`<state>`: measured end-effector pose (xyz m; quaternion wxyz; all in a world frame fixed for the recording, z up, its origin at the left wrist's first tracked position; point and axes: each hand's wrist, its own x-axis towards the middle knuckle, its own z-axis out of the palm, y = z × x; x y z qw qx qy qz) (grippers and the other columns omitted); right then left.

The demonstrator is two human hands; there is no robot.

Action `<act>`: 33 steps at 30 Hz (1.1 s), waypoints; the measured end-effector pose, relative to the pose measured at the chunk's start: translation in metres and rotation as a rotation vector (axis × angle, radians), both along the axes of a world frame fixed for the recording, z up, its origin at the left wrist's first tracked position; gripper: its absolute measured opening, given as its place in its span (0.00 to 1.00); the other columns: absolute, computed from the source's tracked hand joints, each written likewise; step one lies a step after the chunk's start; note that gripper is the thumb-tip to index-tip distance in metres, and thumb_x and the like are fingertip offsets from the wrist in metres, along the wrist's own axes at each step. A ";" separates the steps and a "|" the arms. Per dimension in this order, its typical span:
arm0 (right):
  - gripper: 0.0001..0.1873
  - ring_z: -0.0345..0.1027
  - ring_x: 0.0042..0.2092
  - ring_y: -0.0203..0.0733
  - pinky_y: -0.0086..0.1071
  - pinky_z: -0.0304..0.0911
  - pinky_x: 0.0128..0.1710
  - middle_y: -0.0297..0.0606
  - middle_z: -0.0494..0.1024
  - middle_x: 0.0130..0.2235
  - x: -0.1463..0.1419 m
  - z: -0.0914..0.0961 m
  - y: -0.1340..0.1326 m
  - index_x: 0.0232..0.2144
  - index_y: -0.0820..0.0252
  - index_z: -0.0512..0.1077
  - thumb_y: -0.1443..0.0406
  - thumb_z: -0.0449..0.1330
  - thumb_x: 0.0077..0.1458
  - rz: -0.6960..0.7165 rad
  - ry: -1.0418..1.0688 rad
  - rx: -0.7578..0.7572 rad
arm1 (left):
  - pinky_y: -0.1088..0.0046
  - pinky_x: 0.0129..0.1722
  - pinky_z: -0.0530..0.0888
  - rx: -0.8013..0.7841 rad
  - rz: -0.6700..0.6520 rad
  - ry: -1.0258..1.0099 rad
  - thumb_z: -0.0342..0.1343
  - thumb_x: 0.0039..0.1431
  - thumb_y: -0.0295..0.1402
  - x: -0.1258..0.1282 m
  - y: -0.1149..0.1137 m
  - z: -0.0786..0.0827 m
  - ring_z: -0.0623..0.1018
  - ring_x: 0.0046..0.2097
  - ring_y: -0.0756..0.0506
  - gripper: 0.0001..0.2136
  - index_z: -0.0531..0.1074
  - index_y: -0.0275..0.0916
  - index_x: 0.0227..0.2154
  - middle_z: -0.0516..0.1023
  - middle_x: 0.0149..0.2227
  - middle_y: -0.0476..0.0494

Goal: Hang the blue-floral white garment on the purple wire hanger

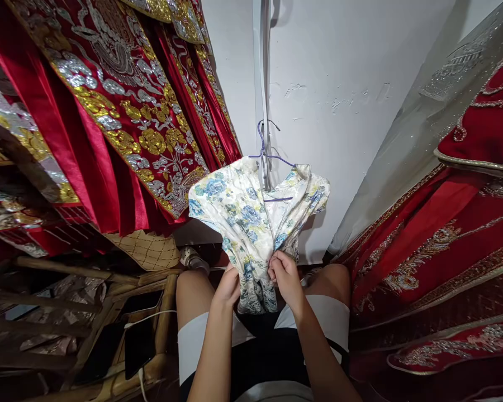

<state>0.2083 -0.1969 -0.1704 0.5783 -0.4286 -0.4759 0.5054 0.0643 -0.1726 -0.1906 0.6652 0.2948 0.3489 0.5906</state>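
A white blouse (247, 218) with blue and yellow flowers hangs on a purple wire hanger (261, 142) in front of my lap. Its collar lies open in a V, and one bar of the hanger shows inside the neck. My right hand (285, 273) pinches the blouse's front edge at the bottom of the V, fingers closed on the cloth. Lower and to the left, my left hand (228, 285) is at the blouse's side with its fingers curled behind the fabric. Those fingertips are hidden by the cloth.
Red garments with gold and silver sequins (151, 128) hang at the left. More red embroidered garments (436, 240) and a sheer grey fabric (411, 128) hang at the right. A bamboo stand (165, 312) at lower left holds phones (139, 346) with a white cable. A white wall stands behind.
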 end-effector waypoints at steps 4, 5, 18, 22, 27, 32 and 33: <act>0.16 0.48 0.21 0.31 0.29 0.46 0.22 0.26 0.59 0.17 -0.001 0.002 -0.004 0.19 0.54 0.57 0.58 0.57 0.54 -0.007 0.181 -0.041 | 0.75 0.35 0.73 0.134 0.657 0.022 0.66 0.38 0.28 -0.016 0.010 0.010 0.78 0.34 0.48 0.13 0.74 0.38 0.30 0.80 0.32 0.49; 0.16 0.48 0.20 0.31 0.29 0.45 0.22 0.26 0.59 0.17 -0.001 0.002 -0.004 0.19 0.54 0.57 0.57 0.57 0.53 -0.022 0.212 -0.057 | 0.77 0.35 0.72 0.190 0.831 0.020 0.66 0.39 0.29 -0.021 0.012 0.013 0.77 0.34 0.50 0.12 0.72 0.39 0.30 0.79 0.31 0.51; 0.14 0.55 0.16 0.32 0.27 0.53 0.20 0.28 0.66 0.12 0.008 0.017 0.001 0.20 0.58 0.70 0.58 0.55 0.52 0.209 -0.095 -0.102 | 0.75 0.34 0.67 0.527 -0.024 0.872 0.52 0.55 0.26 0.020 -0.014 0.039 0.71 0.32 0.49 0.05 0.64 0.40 0.25 0.69 0.26 0.52; 0.11 0.57 0.16 0.31 0.25 0.54 0.19 0.28 0.68 0.13 0.027 0.055 0.038 0.21 0.58 0.72 0.61 0.56 0.50 0.124 -0.118 -0.063 | 0.75 0.33 0.66 0.504 0.031 0.820 0.53 0.56 0.30 0.040 -0.009 0.016 0.70 0.29 0.49 0.05 0.65 0.40 0.26 0.70 0.26 0.51; 0.12 0.54 0.15 0.28 0.22 0.49 0.15 0.30 0.69 0.13 0.044 0.135 0.114 0.19 0.62 0.71 0.68 0.57 0.53 -0.046 -0.142 0.044 | 0.76 0.28 0.62 0.435 0.020 0.834 0.53 0.55 0.31 0.083 0.007 -0.015 0.64 0.25 0.51 0.07 0.60 0.41 0.25 0.62 0.23 0.54; 0.13 0.53 0.14 0.26 0.20 0.46 0.14 0.29 0.68 0.13 0.047 0.174 0.132 0.21 0.63 0.70 0.68 0.57 0.57 -0.050 -0.127 0.202 | 0.74 0.29 0.61 0.565 -0.174 1.099 0.54 0.54 0.26 0.094 0.015 -0.006 0.67 0.26 0.49 0.09 0.60 0.41 0.23 0.66 0.22 0.53; 0.13 0.53 0.14 0.26 0.20 0.46 0.15 0.29 0.67 0.13 0.048 0.173 0.129 0.21 0.62 0.70 0.67 0.57 0.58 -0.036 -0.113 0.232 | 0.73 0.29 0.61 0.603 -0.217 1.136 0.54 0.56 0.27 0.088 0.015 0.006 0.68 0.26 0.49 0.08 0.63 0.41 0.24 0.69 0.23 0.52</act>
